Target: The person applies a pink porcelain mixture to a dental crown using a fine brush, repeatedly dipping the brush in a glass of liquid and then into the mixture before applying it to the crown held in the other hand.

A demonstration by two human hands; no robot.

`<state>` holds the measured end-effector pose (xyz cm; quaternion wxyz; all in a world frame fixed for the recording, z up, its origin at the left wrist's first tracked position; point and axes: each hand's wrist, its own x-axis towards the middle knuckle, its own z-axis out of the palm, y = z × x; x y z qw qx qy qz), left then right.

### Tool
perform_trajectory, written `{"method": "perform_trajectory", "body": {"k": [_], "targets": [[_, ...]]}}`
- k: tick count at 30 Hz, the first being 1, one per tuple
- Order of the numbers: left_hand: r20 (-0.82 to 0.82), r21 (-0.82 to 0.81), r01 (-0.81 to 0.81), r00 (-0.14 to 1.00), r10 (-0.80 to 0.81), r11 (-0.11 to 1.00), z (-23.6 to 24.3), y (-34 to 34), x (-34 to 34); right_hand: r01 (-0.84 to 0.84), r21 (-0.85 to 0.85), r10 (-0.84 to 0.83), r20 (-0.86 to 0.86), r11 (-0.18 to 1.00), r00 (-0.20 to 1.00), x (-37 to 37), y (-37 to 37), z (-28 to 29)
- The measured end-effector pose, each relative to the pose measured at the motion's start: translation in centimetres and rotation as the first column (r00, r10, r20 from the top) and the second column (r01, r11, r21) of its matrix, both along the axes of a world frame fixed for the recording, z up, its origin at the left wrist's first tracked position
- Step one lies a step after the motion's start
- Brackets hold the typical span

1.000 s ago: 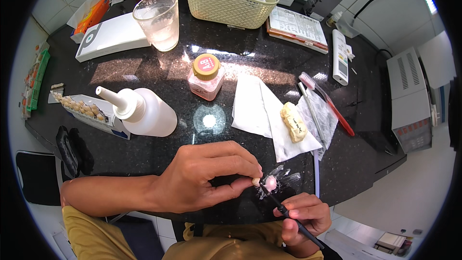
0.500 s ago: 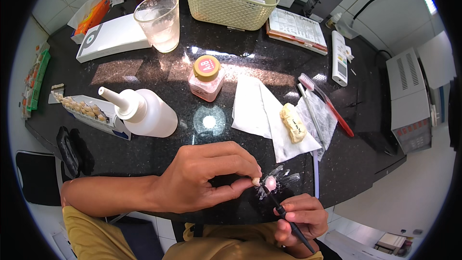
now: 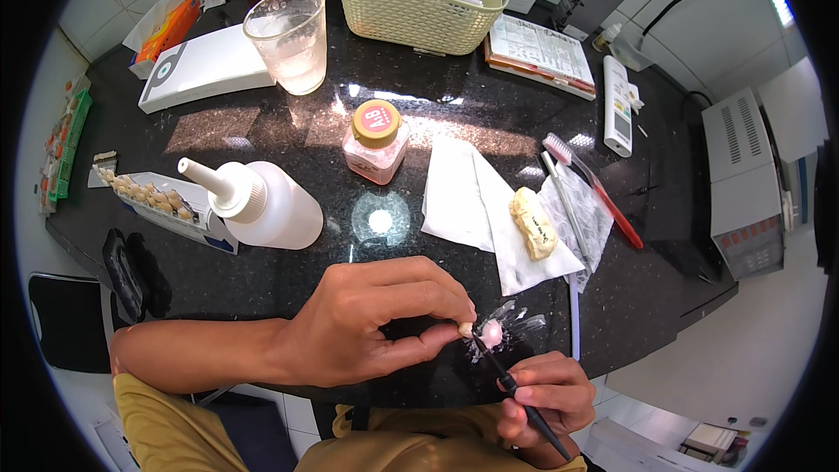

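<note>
Between the thumb and forefinger of my left hand [image 3: 371, 319] is a small cream-coloured piece, tooth-like in shape [image 3: 466, 329]. My right hand [image 3: 552, 393] grips a slim black pen-like tool [image 3: 509, 384], whose thin tip meets or nearly meets that piece. Just right of the piece, a pink lump [image 3: 492, 333] sits on the dark counter with smeared, whitish residue around it. A yellowish moulded block [image 3: 534, 225] rests on white folded paper [image 3: 461, 192] beyond my hands.
A white squeeze bottle [image 3: 275, 208], a gold-lidded jar of pink powder [image 3: 376, 153] and a clear cup [image 3: 293, 44] stand on the speckled counter [image 3: 367, 284]. To the right lie a red toothbrush [image 3: 612, 207] and a white remote [image 3: 617, 105]. A woven basket [image 3: 419, 13] stands behind.
</note>
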<state>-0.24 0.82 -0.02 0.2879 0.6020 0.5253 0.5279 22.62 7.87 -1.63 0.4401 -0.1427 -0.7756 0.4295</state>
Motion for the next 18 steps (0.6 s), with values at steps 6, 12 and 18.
{"method": "perform_trajectory", "body": {"k": [6,12,18], "targets": [[-0.015,0.024,-0.007,1.0,0.008,1.0,0.03,-0.01,-0.01,0.001,-0.092,0.0,0.003,0.996,1.0,0.22,-0.04,0.05],[-0.034,0.067,0.002,0.999,0.001,0.998,0.26,0.08,0.03,-0.14,-0.511,0.046,-0.192,0.848,0.98,0.87,0.43,0.53],[-0.064,0.118,0.015,0.998,-0.008,0.993,0.09,-0.23,-0.02,-0.285,-0.626,0.092,-0.322,0.726,0.942,0.6,0.88,0.53]]}}
